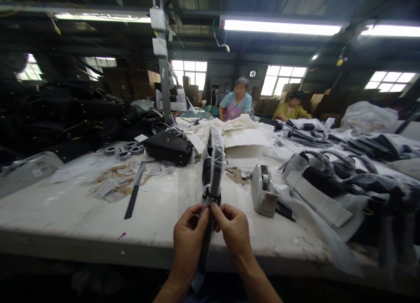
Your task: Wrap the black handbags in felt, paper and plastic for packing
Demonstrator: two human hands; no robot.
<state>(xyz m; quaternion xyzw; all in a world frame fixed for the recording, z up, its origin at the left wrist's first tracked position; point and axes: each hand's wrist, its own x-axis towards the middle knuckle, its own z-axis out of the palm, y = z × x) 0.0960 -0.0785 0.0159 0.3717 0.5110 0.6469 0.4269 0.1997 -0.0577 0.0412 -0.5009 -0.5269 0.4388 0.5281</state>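
Both hands meet at the near edge of the white table, closed on a long black strap [205,246]. Its lower end hangs toward me past the edge. My left hand [188,235] pinches the strap from the left, thumb on top. From the other side my right hand [234,231] grips it, its thumb near a dark buckle or loop [211,196]. Beyond the hands, a translucent wrapping [217,158] covers the strap's upper part and a rolled black piece [206,169] beside it. The fingers underneath are partly hidden.
A tape dispenser [263,191] stands to the right, near wrapped black bags [324,185]. Leftward lie a loose black strap [133,202], paper tags [113,182], tape rolls [124,149] and a black handbag [168,146]. White sheets [244,134] are piled behind; two people work beyond.
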